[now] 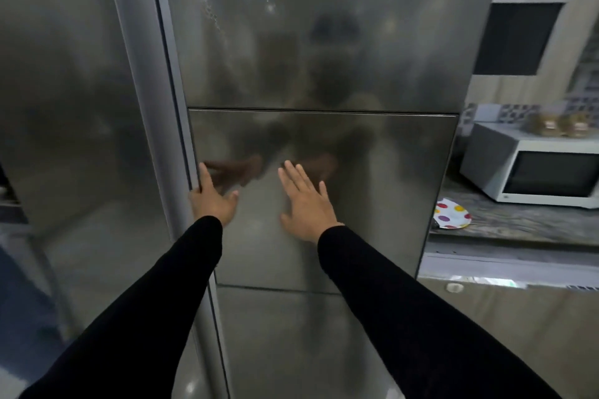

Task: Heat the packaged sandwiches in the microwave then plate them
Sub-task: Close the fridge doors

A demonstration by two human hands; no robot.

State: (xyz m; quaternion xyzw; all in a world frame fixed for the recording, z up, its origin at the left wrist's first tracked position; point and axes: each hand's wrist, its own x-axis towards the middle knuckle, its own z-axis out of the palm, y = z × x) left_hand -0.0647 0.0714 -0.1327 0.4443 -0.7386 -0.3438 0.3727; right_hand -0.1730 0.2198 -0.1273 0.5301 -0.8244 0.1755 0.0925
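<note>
Right of hands [256, 201], microwave [531, 165], well apart

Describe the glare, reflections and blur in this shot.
Head view: ceiling lights glare as bright spots high on the steel fridge door; a smeared reflection of the person shows above both hands; microwave and dotted plate look soft; edges bend from the wide-angle lens.

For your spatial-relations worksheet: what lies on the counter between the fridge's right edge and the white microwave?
A polka-dot plate lies on the counter between the fridge and the microwave, as the head view shows.
</note>
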